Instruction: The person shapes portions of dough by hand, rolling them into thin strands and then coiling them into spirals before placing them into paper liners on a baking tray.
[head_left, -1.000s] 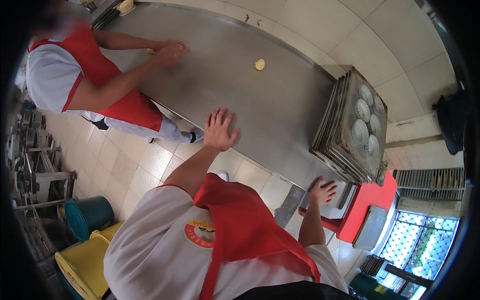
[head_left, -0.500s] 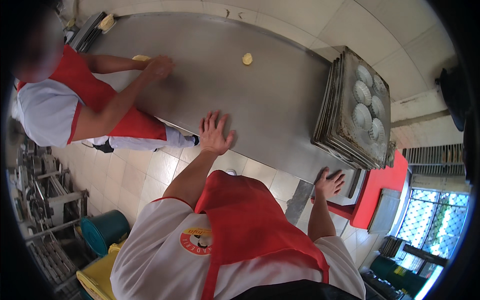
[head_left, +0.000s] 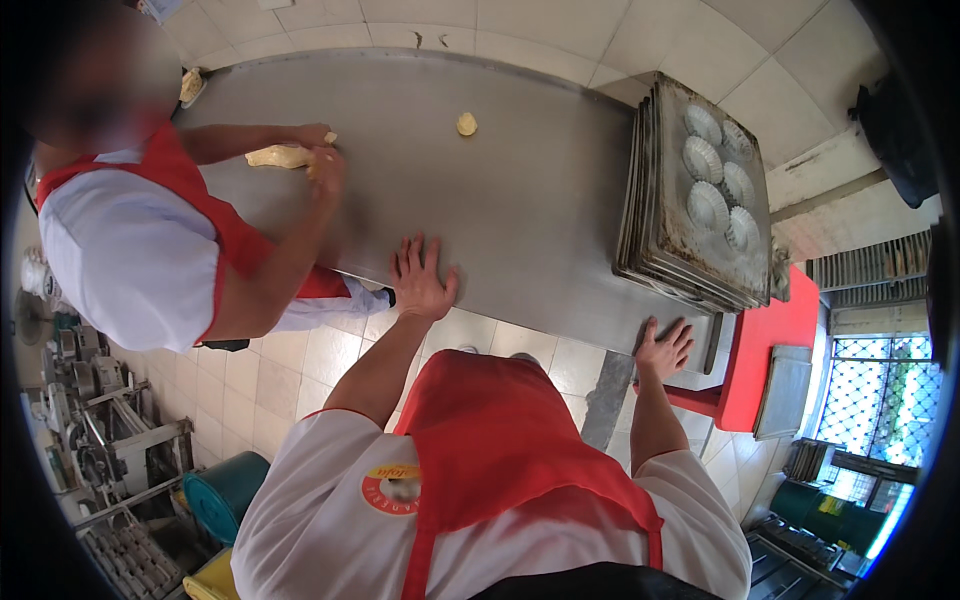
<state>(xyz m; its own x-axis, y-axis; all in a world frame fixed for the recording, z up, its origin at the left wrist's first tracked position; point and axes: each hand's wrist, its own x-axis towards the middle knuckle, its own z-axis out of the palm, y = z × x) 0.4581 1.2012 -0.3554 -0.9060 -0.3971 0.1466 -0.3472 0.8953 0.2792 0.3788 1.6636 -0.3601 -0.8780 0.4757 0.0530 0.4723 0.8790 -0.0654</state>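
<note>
My left hand (head_left: 422,285) lies flat with fingers spread on the near edge of the steel table (head_left: 530,215). Farther right, my right hand (head_left: 664,350) rests on the same edge, its fingers also apart, close to a stack of dark baking trays (head_left: 650,240). Neither hand holds anything. A small lump of yellow dough (head_left: 466,124) sits alone toward the far side of the table. At the left, a co-worker's hands (head_left: 322,165) meet at the right end of a longer piece of dough (head_left: 278,156), with a bit of dough showing at the fingers.
Several fluted moulds (head_left: 708,206) stand on the top tray. A red table (head_left: 765,340) adjoins the right end. The co-worker in a red apron (head_left: 235,230) stands close on my left. Behind are a green bin (head_left: 225,492) and metal racks (head_left: 140,450).
The co-worker's hands have come together at the dough's end, uncovering more of the long piece, and their body leans in farther. My hands stay on the table edge; the view has shifted slightly.
</note>
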